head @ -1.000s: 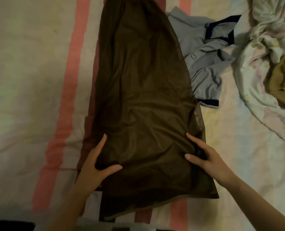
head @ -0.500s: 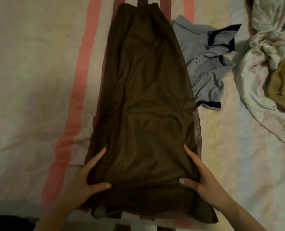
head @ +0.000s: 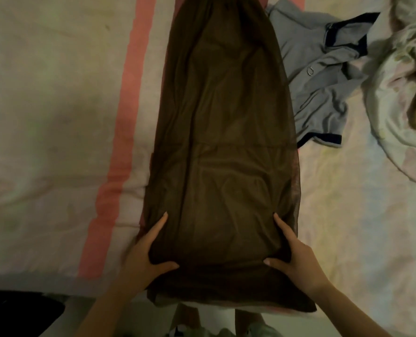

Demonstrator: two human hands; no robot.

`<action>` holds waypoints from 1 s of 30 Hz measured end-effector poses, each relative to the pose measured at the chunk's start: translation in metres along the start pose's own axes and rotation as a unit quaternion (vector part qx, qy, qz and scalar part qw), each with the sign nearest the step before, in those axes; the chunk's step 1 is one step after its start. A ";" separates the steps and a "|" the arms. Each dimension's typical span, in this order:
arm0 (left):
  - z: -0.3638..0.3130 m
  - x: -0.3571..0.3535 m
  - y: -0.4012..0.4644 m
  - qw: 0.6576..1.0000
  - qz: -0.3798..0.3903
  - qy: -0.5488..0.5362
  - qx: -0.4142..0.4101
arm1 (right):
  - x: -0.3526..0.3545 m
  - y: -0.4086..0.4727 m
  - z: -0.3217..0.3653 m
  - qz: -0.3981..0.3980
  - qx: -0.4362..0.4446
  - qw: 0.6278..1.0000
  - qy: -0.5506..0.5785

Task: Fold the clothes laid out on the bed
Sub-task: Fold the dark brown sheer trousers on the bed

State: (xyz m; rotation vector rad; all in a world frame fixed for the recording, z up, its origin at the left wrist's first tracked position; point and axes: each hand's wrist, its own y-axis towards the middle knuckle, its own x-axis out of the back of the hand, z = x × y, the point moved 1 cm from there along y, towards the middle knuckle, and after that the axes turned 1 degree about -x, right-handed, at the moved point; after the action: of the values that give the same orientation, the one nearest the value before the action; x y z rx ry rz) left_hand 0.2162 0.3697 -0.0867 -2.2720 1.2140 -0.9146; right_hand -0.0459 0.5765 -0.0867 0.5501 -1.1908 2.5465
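My left hand (head: pixel 145 251) lies flat on the brown skirt (head: pixel 216 142), fingers straight and pointing away from me along its left edge, thumb spread out to the right across the fabric. My right hand (head: pixel 293 255) mirrors it on the skirt's right edge, fingers straight, thumb reaching left toward the other thumb. Neither hand grips anything; both simply press the sheer cloth down on the bed (head: pixel 56 117). The skirt runs lengthwise away from my hands, narrowing toward its far waist end, while the wide hem sits just behind my wrists and hangs a little over the near edge of the mattress. A pink stripe (head: pixel 124 132) of the bedcover runs beyond my left hand, just outside the skirt's left side. Past my right hand, beside the skirt's far right edge and partly tucked under it, lies a crumpled grey shirt (head: pixel 323 81) with dark trim. Farther to the right of that sits a heap of pale patterned cloth (head: pixel 396 98)
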 end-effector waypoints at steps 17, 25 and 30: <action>-0.111 0.056 0.135 0.976 -0.191 -0.045 -0.096 | 0.113 0.235 0.297 -0.124 0.244 0.933 -0.234; -0.086 0.081 0.182 0.966 -0.182 -0.163 -0.086 | 0.134 0.338 0.376 -0.148 0.222 0.933 -0.240; -0.080 0.075 0.186 0.951 -0.183 -0.229 -0.093 | 0.121 0.384 0.403 -0.171 0.212 0.898 -0.345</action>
State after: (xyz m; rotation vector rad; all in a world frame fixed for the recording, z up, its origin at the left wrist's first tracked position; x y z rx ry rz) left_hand 0.0831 0.2027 -0.1184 -2.7140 0.7117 -0.3497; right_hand -0.2176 0.0344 -0.0529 1.7064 -0.5879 2.3417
